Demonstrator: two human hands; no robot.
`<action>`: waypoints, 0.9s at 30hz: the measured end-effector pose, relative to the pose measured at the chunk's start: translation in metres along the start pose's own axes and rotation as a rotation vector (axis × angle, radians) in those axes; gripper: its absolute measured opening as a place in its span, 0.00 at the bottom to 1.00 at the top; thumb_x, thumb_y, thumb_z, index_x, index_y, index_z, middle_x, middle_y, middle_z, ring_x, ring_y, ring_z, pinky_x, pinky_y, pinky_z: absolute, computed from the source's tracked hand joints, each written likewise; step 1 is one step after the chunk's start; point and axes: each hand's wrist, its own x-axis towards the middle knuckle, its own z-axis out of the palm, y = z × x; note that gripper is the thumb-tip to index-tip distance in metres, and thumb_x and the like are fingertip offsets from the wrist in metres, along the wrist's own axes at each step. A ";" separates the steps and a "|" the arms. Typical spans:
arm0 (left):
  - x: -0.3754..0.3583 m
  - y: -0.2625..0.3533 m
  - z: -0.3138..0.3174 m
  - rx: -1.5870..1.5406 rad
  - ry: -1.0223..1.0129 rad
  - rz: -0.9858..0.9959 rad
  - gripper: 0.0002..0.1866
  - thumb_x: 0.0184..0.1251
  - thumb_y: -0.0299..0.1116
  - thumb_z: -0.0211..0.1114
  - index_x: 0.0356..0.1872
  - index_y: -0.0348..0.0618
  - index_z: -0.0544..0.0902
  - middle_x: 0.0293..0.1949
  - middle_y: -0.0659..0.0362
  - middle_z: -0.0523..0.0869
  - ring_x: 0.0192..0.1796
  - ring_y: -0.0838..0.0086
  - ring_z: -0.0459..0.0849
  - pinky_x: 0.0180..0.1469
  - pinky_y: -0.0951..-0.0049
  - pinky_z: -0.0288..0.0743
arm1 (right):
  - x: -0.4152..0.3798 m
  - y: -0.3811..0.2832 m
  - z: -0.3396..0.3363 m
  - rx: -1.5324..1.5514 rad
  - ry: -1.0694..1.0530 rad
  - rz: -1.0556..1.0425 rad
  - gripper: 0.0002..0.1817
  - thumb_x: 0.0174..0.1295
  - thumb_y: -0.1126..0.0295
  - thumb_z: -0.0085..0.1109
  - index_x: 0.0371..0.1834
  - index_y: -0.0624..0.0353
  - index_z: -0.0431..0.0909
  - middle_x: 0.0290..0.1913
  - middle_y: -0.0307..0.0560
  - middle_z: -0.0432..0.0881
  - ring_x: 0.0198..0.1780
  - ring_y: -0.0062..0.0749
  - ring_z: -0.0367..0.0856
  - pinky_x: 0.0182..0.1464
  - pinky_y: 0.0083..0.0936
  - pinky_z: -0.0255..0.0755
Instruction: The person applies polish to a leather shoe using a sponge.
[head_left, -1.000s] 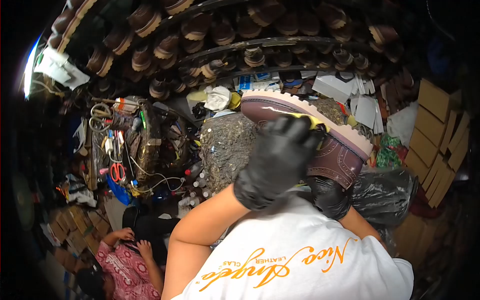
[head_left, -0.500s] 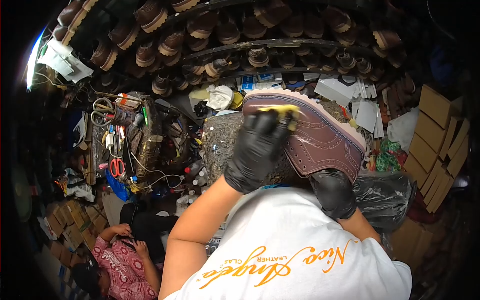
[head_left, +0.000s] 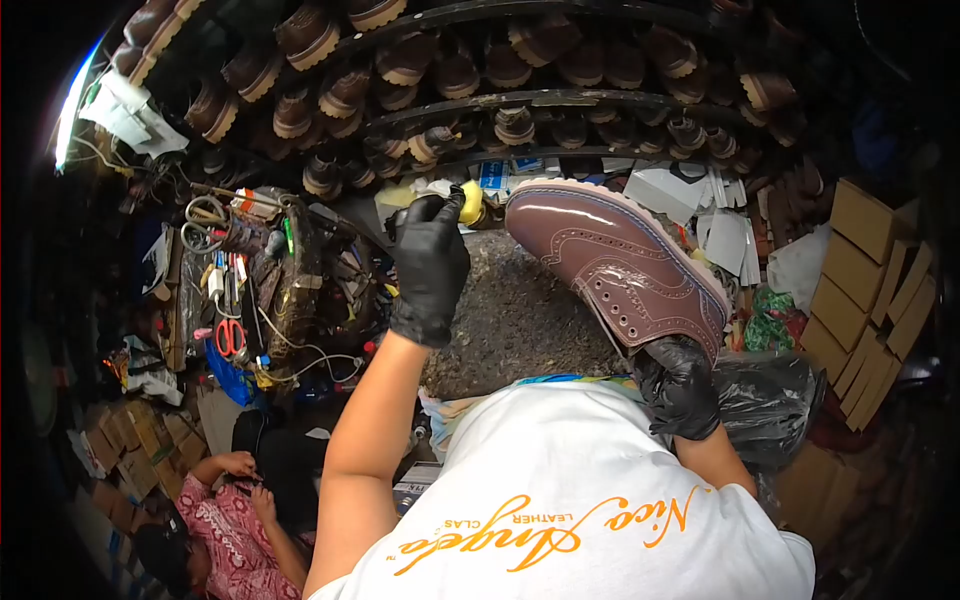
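Note:
My left hand [head_left: 432,265], in a black glove, is raised left of the shoe with its fingers closed. A yellow cloth [head_left: 471,204] shows at its fingertips; part of it is hidden. A brown leather shoe [head_left: 610,255] with punched decoration, empty eyelets and a pale ridged sole is held on its side, toe to the upper left. At its heel end, my right hand [head_left: 678,385], also black-gloved, grips the shoe near the opening, some fingers out of sight. Beneath the shoe is a dark, rough-topped block [head_left: 510,320].
Racks of brown shoes [head_left: 455,72] span the back. At left, scissors [head_left: 231,337] and tools crowd a cluttered stand. Cardboard pieces [head_left: 845,285] and a black plastic bag [head_left: 765,405] are at right. Another person in a pink patterned shirt [head_left: 245,540] sits at lower left.
My left hand has come off the shoe's toe and moved left with the yellow cloth. The shoe has turned slightly, its top now more exposed, still in my right hand.

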 end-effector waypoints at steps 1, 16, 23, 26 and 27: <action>0.002 0.018 -0.009 -0.032 0.066 -0.004 0.23 0.54 0.13 0.62 0.51 0.41 0.88 0.44 0.47 0.85 0.47 0.53 0.84 0.47 0.60 0.79 | -0.001 0.002 0.002 -0.007 0.000 0.008 0.14 0.56 0.83 0.65 0.47 0.63 0.88 0.45 0.59 0.88 0.48 0.51 0.88 0.54 0.37 0.78; 0.003 0.042 -0.001 0.013 -0.077 0.293 0.21 0.58 0.22 0.66 0.56 0.44 0.86 0.44 0.56 0.83 0.43 0.64 0.81 0.43 0.62 0.77 | -0.003 0.006 0.008 -0.035 -0.020 0.055 0.18 0.54 0.73 0.68 0.49 0.49 0.90 0.52 0.49 0.88 0.56 0.48 0.85 0.62 0.41 0.76; 0.005 0.032 -0.004 -0.034 -0.093 0.342 0.28 0.51 0.15 0.64 0.56 0.46 0.87 0.45 0.53 0.86 0.46 0.58 0.84 0.49 0.64 0.80 | 0.001 0.000 -0.001 0.064 0.017 -0.052 0.16 0.54 0.83 0.67 0.48 0.66 0.87 0.46 0.58 0.89 0.48 0.51 0.88 0.55 0.37 0.78; 0.021 0.012 -0.009 -0.140 -0.021 0.089 0.24 0.51 0.11 0.61 0.51 0.40 0.87 0.45 0.47 0.87 0.45 0.55 0.86 0.49 0.62 0.81 | -0.006 0.006 -0.004 0.053 -0.038 -0.082 0.16 0.58 0.81 0.66 0.51 0.69 0.85 0.51 0.59 0.87 0.52 0.49 0.86 0.56 0.36 0.77; 0.030 0.020 -0.019 -0.209 -0.013 0.055 0.24 0.52 0.11 0.61 0.51 0.40 0.87 0.45 0.47 0.87 0.45 0.55 0.87 0.49 0.62 0.81 | -0.010 0.012 0.000 0.053 -0.051 -0.094 0.16 0.58 0.81 0.66 0.51 0.69 0.85 0.51 0.59 0.87 0.52 0.49 0.86 0.56 0.36 0.77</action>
